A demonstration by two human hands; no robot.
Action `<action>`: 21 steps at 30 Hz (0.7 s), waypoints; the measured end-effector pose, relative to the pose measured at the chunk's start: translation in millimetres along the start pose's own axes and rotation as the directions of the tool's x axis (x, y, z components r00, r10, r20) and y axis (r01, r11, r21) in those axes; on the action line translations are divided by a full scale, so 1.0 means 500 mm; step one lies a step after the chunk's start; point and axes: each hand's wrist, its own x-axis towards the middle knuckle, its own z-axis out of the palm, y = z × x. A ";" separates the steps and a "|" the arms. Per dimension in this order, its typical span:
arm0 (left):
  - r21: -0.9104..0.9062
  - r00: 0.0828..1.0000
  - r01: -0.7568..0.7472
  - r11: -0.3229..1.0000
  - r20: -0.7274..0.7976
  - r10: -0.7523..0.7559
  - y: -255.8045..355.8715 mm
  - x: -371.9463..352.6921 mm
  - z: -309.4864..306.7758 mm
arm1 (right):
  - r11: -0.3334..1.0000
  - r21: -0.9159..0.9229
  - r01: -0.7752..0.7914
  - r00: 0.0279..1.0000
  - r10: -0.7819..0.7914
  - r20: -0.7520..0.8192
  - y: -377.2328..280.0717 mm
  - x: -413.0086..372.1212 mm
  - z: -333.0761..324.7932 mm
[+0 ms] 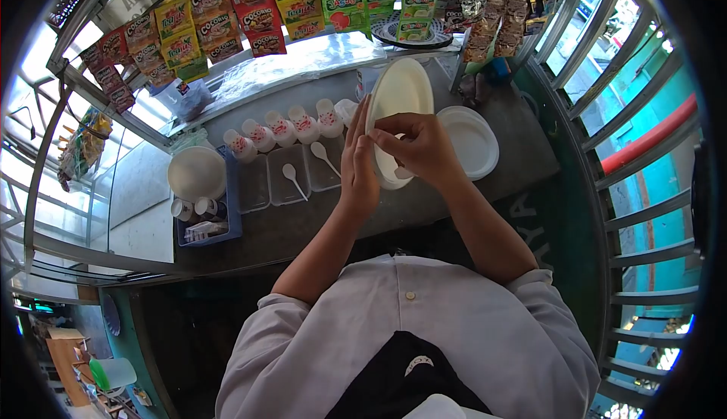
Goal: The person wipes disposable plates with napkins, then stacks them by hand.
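Observation:
A white disposable plate (409, 90) is held up on its edge above the counter, its inner face toward the right. My left hand (357, 169) lies along its left side, fingers stretched upward and thumb near the rim. My right hand (424, 146) crosses in front of the plate, thumb and fingertips pinched at the left rim, close to my left thumb. The exact contact of the fingertips is partly hidden. Another round white plate (469, 143) lies on the counter just right of my right hand.
Two white spoons (290, 172) lie across clear plastic containers (269, 184). Behind them stands a row of white cups with red print (279, 127). A blue basket (232, 226) holds a white tub (197, 173) and cups. Drink sachets (257, 10) hang overhead; metal bars (651, 207) line the right.

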 end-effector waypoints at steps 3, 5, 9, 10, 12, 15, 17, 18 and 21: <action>0.156 0.995 -0.086 0.984 0.056 0.078 0.006 -0.002 -0.007 | 1.000 0.009 -0.001 1.000 0.001 0.002 0.002 -0.001 -0.005; 0.308 0.981 -0.180 0.934 0.124 0.148 0.012 0.000 -0.016 | 1.000 0.006 0.012 1.000 -0.012 0.001 -0.004 -0.006 -0.008; 0.413 0.963 -0.260 0.873 0.175 0.204 0.020 0.004 -0.013 | 0.999 0.006 0.031 0.999 -0.031 0.007 -0.002 -0.010 -0.017; 0.411 0.963 -0.262 0.873 0.177 0.205 0.023 0.005 -0.012 | 0.999 0.004 0.033 0.999 -0.033 0.004 -0.004 -0.012 -0.018; 0.443 0.948 -0.314 0.840 0.189 0.255 0.028 0.008 -0.009 | 0.997 -0.009 0.077 0.997 -0.077 -0.021 -0.009 -0.015 -0.019; 0.480 0.954 -0.296 0.826 0.189 0.232 0.036 0.008 -0.007 | 0.993 -0.063 0.101 0.995 -0.099 0.031 -0.011 -0.017 -0.025; 0.474 0.957 -0.286 0.833 0.189 0.221 0.039 0.009 -0.009 | 0.993 -0.056 0.100 0.995 -0.098 0.034 -0.016 -0.018 -0.026; 0.468 0.959 -0.275 0.840 0.190 0.209 0.040 0.010 -0.010 | 0.994 -0.049 0.099 0.995 -0.097 0.036 -0.020 -0.019 -0.025; 0.560 0.931 -0.365 0.744 0.216 0.294 0.028 0.018 -0.018 | 0.995 -0.078 0.055 0.998 -0.055 -0.005 -0.029 -0.019 -0.021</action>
